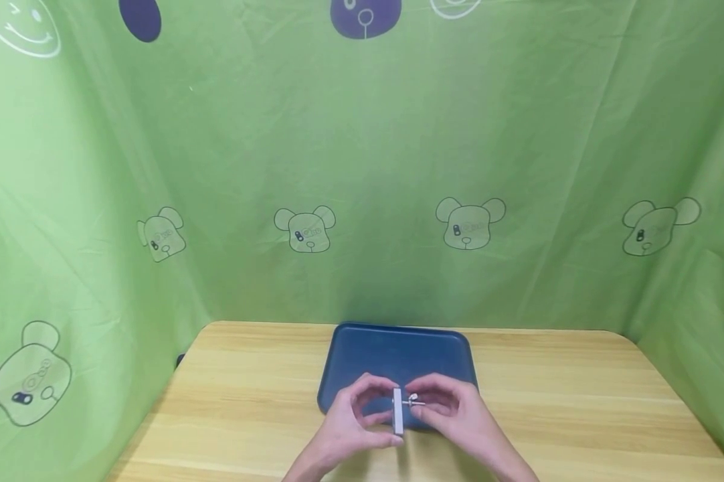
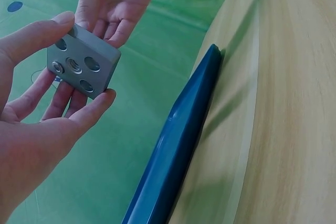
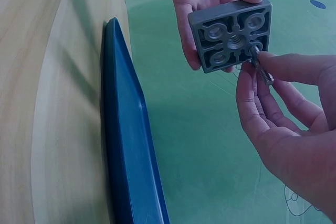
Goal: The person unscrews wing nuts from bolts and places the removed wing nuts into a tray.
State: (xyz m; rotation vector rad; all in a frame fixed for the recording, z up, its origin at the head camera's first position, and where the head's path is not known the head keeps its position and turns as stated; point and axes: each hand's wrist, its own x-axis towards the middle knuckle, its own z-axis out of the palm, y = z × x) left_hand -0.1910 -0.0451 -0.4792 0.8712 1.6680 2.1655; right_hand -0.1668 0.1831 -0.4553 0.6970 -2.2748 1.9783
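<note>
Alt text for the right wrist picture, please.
The left hand grips a square gray block while the right hand pinches a bolt at one corner hole. A blue tray lies on a wooden table, with green curtain behind.

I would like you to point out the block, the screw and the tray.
Block [image 2: 78, 52]: left wrist view, on its flat face between holes.
Screw [image 3: 265, 73]: right wrist view, on its threaded shaft.
Tray [image 1: 401, 351]: head view, on its bare floor.

**Screened-off work spot, wider room unclear**

Green cloth [image 1: 386, 134] with printed bear heads [image 1: 310, 233] hangs at the back and both sides of a wood-grain worktop [image 1: 247, 395]; blue tray [image 1: 398, 348] on it. Home, lab or workshop? Can't tell from here.
</note>
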